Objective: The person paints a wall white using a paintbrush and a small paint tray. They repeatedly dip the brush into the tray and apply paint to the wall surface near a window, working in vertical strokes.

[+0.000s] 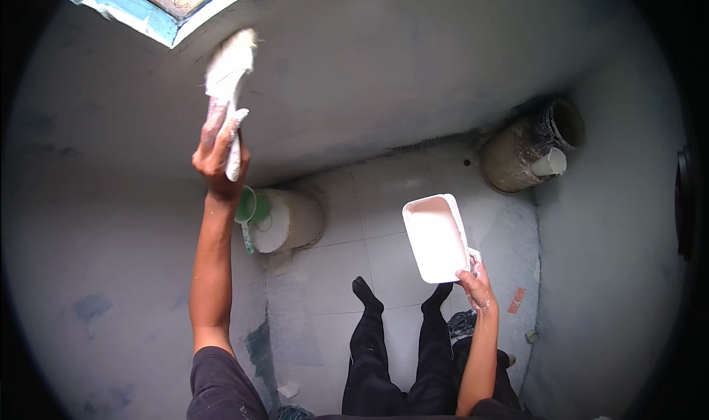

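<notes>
My left hand [221,149] is raised and closed around the handle of a wide paintbrush [231,65], whose pale bristles point up at the grey wall [354,60], just below the corner of a blue and white window frame [135,18]. Whether the bristles touch the wall, I cannot tell. Lower down on the other side, my right hand [477,284] grips the near corner of a white rectangular plastic tub [436,238], held over the tiled floor. White smears mark both hands. The tub looks white inside; glare hides how full it is.
A lidded bucket [302,218] with a green dipper [255,207] stands below my left hand. In the far right corner are a stained bucket [504,157], a dark container [566,124] and a white cup [549,163]. Dark cloth [462,323] lies near my right leg.
</notes>
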{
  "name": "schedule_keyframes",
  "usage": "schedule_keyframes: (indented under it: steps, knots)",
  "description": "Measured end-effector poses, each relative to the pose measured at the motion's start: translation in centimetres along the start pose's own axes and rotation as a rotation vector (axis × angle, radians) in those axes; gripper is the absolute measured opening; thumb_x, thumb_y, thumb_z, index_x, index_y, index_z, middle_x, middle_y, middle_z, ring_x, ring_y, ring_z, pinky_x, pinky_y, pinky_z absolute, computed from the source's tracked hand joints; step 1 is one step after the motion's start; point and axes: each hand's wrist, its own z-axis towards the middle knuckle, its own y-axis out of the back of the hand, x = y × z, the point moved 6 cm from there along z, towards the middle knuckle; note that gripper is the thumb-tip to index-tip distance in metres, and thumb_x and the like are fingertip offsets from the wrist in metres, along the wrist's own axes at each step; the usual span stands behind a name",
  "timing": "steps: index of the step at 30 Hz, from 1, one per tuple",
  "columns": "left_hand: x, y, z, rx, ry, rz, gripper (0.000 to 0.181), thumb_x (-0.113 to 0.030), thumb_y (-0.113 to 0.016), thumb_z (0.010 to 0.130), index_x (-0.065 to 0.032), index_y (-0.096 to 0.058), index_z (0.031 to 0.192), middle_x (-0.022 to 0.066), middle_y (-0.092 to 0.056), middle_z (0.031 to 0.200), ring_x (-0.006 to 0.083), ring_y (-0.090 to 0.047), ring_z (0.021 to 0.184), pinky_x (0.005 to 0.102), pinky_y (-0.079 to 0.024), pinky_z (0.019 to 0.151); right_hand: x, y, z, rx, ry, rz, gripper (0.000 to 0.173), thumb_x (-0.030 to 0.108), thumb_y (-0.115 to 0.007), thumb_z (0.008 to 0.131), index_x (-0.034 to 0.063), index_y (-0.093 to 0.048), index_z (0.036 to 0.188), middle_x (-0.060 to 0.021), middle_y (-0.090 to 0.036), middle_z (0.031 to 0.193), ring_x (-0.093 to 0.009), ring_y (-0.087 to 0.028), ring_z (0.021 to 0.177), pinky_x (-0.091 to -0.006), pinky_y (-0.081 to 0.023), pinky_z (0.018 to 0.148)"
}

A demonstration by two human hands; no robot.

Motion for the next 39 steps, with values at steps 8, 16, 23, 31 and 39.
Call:
schedule_keyframes:
  steps: [8,16,23,31,39]
  knots:
    - [0.2,-2.9,-5.7,0.183,0.024,0.102,0.042,0.007,-0.066,0.073,-0.0108,-0.075,0.110,0.0125,-0.068,0.121,0.0358,-0.063,0.121,0.0433,-0.058,0.091,3.0,-2.7,-0.4,0.133,-0.023,0.121,0.075,0.015,-0.071,0.081,0.0010,-0.035,0.144,-0.0141,-0.043,0.139,-0.027,-0.050,0.125,-0.0426,-0.048,0.102]
    - [-4.4,-14.7,-17.9,0.446,0.257,-0.061,0.039,0.002,-0.066,0.079,-0.0168,-0.071,0.114,0.0089,-0.065,0.129,0.0316,-0.060,0.127,0.0419,-0.059,0.086,1.5,-1.2,-0.7,0.061,-0.071,0.102,0.069,0.013,-0.065,0.085,0.0014,-0.033,0.144,-0.0144,-0.044,0.138,-0.027,-0.049,0.126,-0.0439,-0.048,0.102]
    - [0.1,-17.6,-17.1,0.737,0.415,-0.372,0.050,0.010,-0.064,0.069,-0.0077,-0.069,0.116,0.0168,-0.065,0.124,0.0424,-0.063,0.107,0.0450,-0.056,0.087,1.2,-1.6,-0.8,0.042,-0.088,0.167,0.068,0.012,-0.065,0.084,0.0020,-0.034,0.144,-0.0150,-0.044,0.138,-0.027,-0.049,0.126,-0.0467,-0.047,0.104]
    - [0.1,0.1,2.7,0.078,0.102,-0.103,0.033,0.014,-0.062,0.081,0.0007,-0.071,0.110,0.0216,-0.070,0.115,0.0365,-0.070,0.106,0.0414,-0.058,0.089,1.6,-1.1,-0.8,0.053,-0.044,0.135,0.073,0.014,-0.066,0.082,0.0008,-0.032,0.145,-0.0145,-0.046,0.137,-0.026,-0.050,0.125,-0.0456,-0.047,0.103]
    - [1.5,-3.7,-5.2,0.145,0.176,0.021,0.048,0.010,-0.059,0.073,-0.0051,-0.072,0.117,0.0220,-0.063,0.131,0.0388,-0.063,0.121,0.0442,-0.057,0.093,1.0,-1.5,-0.8,0.074,-0.104,0.172,0.074,0.016,-0.067,0.081,0.0019,-0.033,0.145,-0.0132,-0.046,0.138,-0.026,-0.050,0.125,-0.0445,-0.046,0.103]
